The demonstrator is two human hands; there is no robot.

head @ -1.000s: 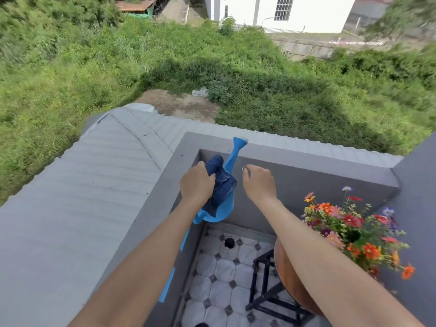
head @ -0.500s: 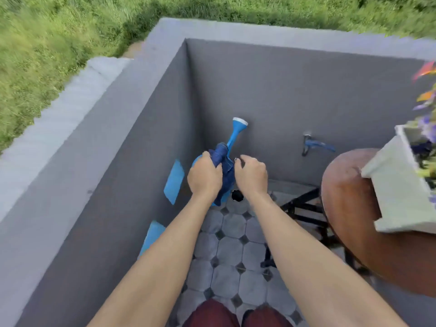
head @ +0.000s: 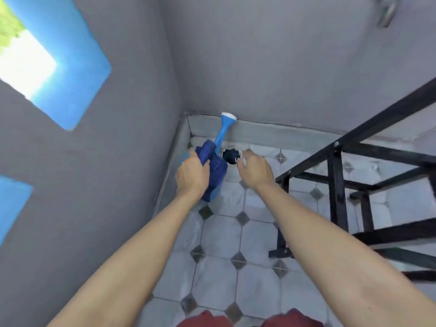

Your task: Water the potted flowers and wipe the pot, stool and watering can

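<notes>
The blue watering can (head: 221, 135) is down in the floor corner, its white-tipped spout pointing up along the wall. A dark blue cloth (head: 214, 171) is draped over its body. My left hand (head: 192, 175) grips the cloth and the can together. My right hand (head: 256, 171) hovers just to the right with fingers spread and holds nothing. The stool's black metal frame (head: 335, 171) stands at the right. The flower pot is out of view.
A round floor drain (head: 231, 155) lies between my hands. Grey walls (head: 271, 67) meet in the corner, with blue-edged openings (head: 77, 74) in the left wall. A tap (head: 385, 14) shows at the top right. White tiles (head: 236, 234) cover the floor.
The can and cloth came down from the wall top to the floor corner. My right hand let go and spread open. The view tilted down, so the flowers and pot left the frame.
</notes>
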